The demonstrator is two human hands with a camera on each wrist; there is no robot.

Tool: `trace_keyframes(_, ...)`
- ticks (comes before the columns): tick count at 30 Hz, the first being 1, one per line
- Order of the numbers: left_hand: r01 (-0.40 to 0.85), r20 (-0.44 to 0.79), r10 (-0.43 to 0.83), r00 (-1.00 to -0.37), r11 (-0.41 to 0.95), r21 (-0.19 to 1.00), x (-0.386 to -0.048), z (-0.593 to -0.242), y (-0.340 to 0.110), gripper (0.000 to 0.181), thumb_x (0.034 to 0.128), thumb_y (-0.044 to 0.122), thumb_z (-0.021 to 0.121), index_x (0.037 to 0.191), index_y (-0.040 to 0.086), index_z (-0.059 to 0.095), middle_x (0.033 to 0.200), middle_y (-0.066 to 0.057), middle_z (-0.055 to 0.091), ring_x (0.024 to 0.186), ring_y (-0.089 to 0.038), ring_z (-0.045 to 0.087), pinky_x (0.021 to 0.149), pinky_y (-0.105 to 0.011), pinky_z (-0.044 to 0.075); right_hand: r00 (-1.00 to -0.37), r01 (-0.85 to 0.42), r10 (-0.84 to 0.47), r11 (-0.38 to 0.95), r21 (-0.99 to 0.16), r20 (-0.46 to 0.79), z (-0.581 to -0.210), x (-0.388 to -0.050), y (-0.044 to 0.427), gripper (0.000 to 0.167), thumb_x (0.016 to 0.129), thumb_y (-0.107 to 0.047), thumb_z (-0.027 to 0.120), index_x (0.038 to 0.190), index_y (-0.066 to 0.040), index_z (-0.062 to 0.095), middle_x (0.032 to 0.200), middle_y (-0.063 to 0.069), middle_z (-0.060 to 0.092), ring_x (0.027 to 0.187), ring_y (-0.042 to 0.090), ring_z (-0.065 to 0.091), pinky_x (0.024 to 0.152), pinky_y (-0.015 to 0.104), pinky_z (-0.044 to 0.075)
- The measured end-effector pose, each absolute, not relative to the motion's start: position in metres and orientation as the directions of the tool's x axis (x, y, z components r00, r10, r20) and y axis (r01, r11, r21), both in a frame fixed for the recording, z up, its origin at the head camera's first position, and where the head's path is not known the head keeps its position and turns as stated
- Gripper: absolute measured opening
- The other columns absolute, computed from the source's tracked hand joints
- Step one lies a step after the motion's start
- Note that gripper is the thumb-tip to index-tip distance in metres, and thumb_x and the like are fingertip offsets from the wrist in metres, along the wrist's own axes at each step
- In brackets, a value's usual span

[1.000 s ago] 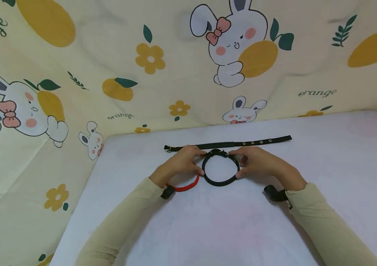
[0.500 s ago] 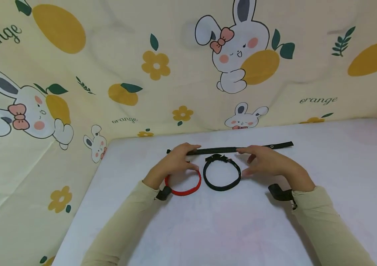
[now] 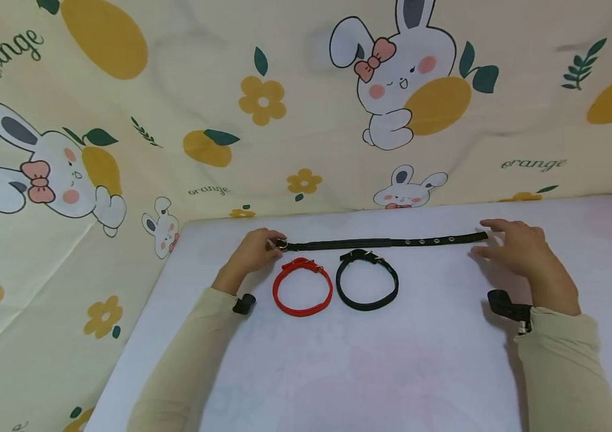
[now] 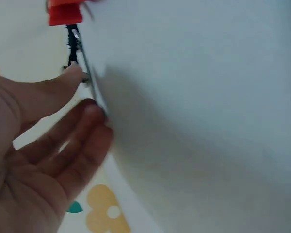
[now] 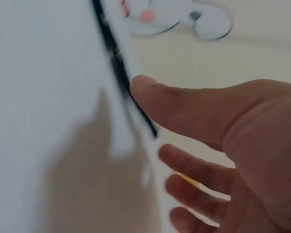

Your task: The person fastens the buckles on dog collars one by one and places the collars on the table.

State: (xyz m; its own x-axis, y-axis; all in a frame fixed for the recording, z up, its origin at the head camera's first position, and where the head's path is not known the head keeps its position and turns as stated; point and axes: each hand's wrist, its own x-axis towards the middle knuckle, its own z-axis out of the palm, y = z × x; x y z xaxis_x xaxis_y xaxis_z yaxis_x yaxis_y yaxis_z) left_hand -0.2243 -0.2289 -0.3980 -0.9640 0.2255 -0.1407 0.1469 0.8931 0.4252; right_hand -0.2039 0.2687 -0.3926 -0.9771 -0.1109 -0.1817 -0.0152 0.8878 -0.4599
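Note:
A black collar (image 3: pixel 349 244) lies out straight on the white table, its buckle at the left end and its eyelets towards the right. At the buckle (image 3: pixel 282 244), my left hand (image 3: pixel 254 252) has thumb and fingers parted, the thumb tip at the metal in the left wrist view. My right hand (image 3: pixel 522 249) is at the collar's plain tip, with a gap between thumb and fingers; the right wrist view shows the strap (image 5: pixel 117 63) beside the thumb. In front lie a red collar (image 3: pixel 302 312) and a second black collar (image 3: pixel 368 306), both buckled into rings.
The white table (image 3: pixel 371 372) ends at the back and left against a cream cloth (image 3: pixel 295 138) printed with rabbits and oranges. A black wrist camera (image 3: pixel 243 304) is on the left wrist, another (image 3: pixel 506 305) on the right.
Both hands have left the ringed black collar and moved apart, the left to the straight collar's buckle, the right to its tip. The red collar is now fully uncovered. The head view has shifted slightly.

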Motion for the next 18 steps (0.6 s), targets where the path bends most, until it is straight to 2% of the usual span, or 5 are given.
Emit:
trace_keyframes(4, 0.135, -0.12, 0.211, -0.97, 0.879, 0.457, -0.228, -0.404, -0.23, 0.031, 0.093, 0.013, 0.07, 0.124, 0.011, 0.07, 0.113, -0.01, 0.071, 0.099, -0.024, 0.065, 0.094, -0.039, 0.054, -0.963, 0.006, -0.135, 0.854, -0.52, -0.233, -0.401, -0.203, 0.273, 0.069, 0.094, -0.032, 0.067, 0.148, -0.001, 0.036, 0.136, 0.036, 0.045, 0.122, 0.057, 0.041, 0.092, 0.068, 0.041)
trace_keyframes(7, 0.131, -0.099, 0.201, -0.974, 0.869, 0.477, -0.229, -0.407, -0.229, 0.03, 0.0926, 0.013, 0.071, 0.122, 0.01, 0.071, 0.111, -0.01, 0.073, 0.099, -0.024, 0.066, 0.094, -0.039, 0.054, -0.97, 0.014, -0.138, 0.794, -0.608, -0.202, -0.405, -0.2, 0.273, 0.06, 0.096, -0.029, 0.065, 0.145, -0.004, 0.042, 0.128, 0.028, 0.057, 0.117, 0.046, 0.051, 0.084, 0.049, 0.049)
trace_keyframes(12, 0.084, -0.091, 0.154, -0.984, 0.849, 0.522, -0.226, -0.408, -0.231, 0.028, 0.0917, 0.014, 0.072, 0.12, 0.012, 0.072, 0.109, -0.009, 0.073, 0.099, -0.024, 0.067, 0.093, -0.039, 0.054, -0.982, -0.002, -0.139, 0.68, -0.734, -0.126, -0.408, -0.2, 0.273, 0.057, 0.097, -0.036, 0.065, 0.144, -0.01, 0.044, 0.113, 0.003, 0.067, 0.102, 0.014, 0.058, 0.074, 0.021, 0.046)
trace_keyframes(15, 0.059, -0.092, 0.13, -0.987, 0.832, 0.551, -0.225, -0.407, -0.232, 0.028, 0.0915, 0.015, 0.072, 0.12, 0.012, 0.071, 0.109, -0.009, 0.072, 0.1, -0.025, 0.066, 0.093, -0.041, 0.053, -0.984, 0.0, -0.146, 0.583, -0.813, -0.105, -0.408, -0.202, 0.273, 0.062, 0.096, -0.038, 0.066, 0.145, -0.009, 0.039, 0.099, -0.013, 0.065, 0.087, 0.002, 0.056, 0.07, 0.02, 0.045)
trace_keyframes(18, 0.045, -0.094, 0.12, -0.988, 0.82, 0.57, -0.226, -0.406, -0.232, 0.029, 0.0917, 0.016, 0.072, 0.12, 0.013, 0.071, 0.11, -0.01, 0.071, 0.102, -0.026, 0.065, 0.095, -0.042, 0.053, -0.982, 0.015, -0.154, 0.525, -0.851, -0.112, -0.41, -0.204, 0.273, 0.06, 0.097, -0.034, 0.065, 0.143, -0.007, 0.039, 0.092, -0.021, 0.062, 0.083, 0.001, 0.056, 0.07, 0.022, 0.044)
